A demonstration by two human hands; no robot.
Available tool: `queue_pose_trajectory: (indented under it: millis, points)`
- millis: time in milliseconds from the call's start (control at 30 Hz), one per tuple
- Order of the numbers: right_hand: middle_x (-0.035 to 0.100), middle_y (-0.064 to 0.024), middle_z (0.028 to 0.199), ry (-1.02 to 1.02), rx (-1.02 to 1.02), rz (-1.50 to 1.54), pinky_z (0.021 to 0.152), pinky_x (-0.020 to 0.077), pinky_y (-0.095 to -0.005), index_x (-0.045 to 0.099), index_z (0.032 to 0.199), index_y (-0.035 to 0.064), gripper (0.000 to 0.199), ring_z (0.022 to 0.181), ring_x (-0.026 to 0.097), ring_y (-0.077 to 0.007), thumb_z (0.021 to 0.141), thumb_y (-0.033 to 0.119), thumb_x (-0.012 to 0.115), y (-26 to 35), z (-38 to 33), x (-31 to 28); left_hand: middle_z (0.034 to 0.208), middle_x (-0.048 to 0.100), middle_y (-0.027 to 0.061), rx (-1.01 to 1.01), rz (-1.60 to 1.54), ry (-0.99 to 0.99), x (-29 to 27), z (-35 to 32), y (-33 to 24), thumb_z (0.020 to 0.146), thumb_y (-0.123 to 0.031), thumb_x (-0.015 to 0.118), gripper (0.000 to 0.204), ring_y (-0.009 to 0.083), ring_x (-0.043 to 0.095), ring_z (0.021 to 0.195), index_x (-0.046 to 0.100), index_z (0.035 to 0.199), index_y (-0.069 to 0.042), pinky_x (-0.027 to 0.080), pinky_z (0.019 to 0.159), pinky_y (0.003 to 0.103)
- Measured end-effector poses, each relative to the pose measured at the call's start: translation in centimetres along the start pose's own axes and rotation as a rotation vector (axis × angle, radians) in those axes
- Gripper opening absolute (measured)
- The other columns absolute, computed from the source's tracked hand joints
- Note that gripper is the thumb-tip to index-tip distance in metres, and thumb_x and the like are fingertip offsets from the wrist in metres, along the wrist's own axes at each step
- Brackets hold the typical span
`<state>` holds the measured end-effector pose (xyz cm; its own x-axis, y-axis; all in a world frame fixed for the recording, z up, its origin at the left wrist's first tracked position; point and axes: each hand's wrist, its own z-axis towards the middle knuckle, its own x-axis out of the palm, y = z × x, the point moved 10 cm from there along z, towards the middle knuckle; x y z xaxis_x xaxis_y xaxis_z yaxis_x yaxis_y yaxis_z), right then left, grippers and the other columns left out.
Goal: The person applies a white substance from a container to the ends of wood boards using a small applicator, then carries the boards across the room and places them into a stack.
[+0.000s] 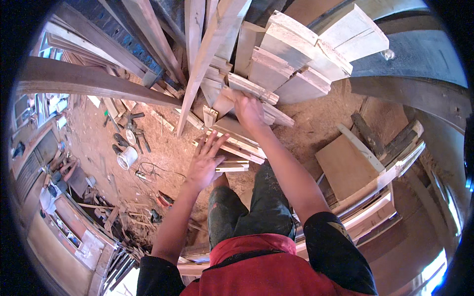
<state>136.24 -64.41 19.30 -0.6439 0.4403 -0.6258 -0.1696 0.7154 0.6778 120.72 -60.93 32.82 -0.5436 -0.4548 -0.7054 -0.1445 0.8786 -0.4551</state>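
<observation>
Carefully now, because the short wooden offcut (pixel 232 101) under my right hand (pixel 249 112) sits low in a leaning heap of sawn planks (pixel 296 64), just above the sawdust floor (pixel 163 148) and ahead of my knees. My right fingers are curled over its upper edge, though I cannot tell from this angle whether they close fully round it or only press on it. My left hand (pixel 205 165) is spread wide, fingers splayed, holding nothing, hovering just over a small bundle of thin pale slats (pixel 234 145) that lies below the offcut.

What worries me is the stack itself. The planks rest on one another at odd angles, and the offcut looks wedged between them; pulling it sideways could let the pieces above slide down onto my wrist or my open left fingers. The long boards (pixel 202 54) standing nearly upright just beside the heap lean the same way and could tip if the base shifts. Rough sawn edges also mean splinters for bare hands.

Further out, the footing is poor: loose sawdust, scraps of wood (pixel 123 217), a white cup (pixel 127 158) and hand tools (pixel 131 133) lie scattered to my left, and a flat board (pixel 345 165) with stacked frames (pixel 385 197) crowds my right, so stepping back quickly would be awkward.
</observation>
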Motion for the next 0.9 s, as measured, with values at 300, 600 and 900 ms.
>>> queue_pose_trajectory:
  millis: [300,600,900]
  points:
    - [0.064,-0.0188,0.127,-0.082,-0.043,-0.118,0.104,0.0429,-0.0535,0.066,0.124,0.0073,0.04,0.117,0.06,-0.0409,0.093,0.03,0.054,1.0,-1.7,-3.3,0.163,0.024,0.0021,0.037,0.013,-0.097,-1.0,2.9,-0.1,0.06,-0.018,0.084,0.039,0.0309,0.016,0.152,0.078,0.098,-0.015,0.026,0.121,0.052]
    - [0.07,-0.0255,0.095,0.07,0.021,-0.091,0.082,0.054,-0.056,0.07,0.102,0.004,0.05,0.091,0.07,-0.0435,0.093,0.052,0.057,0.2,-9.8,-5.9,0.164,0.022,0.0036,0.064,0.026,-0.13,-0.5,0.3,0.1,0.067,-0.011,0.077,0.03,0.0282,0.018,0.152,0.076,0.098,-0.012,0.027,0.12,0.052]
    - [0.068,-0.0316,0.097,0.032,0.146,-0.484,0.087,0.0526,-0.0537,0.067,0.111,0.0047,0.058,0.096,0.066,-0.048,0.095,0.058,0.052,-0.9,-8.4,-3.1,0.122,0.069,0.0068,-0.017,-0.527,-0.325,7.0,-24.5,6.0,0.067,-0.016,0.082,0.055,0.0308,0.059,0.123,0.069,0.12,-0.015,0.038,0.111,0.052]
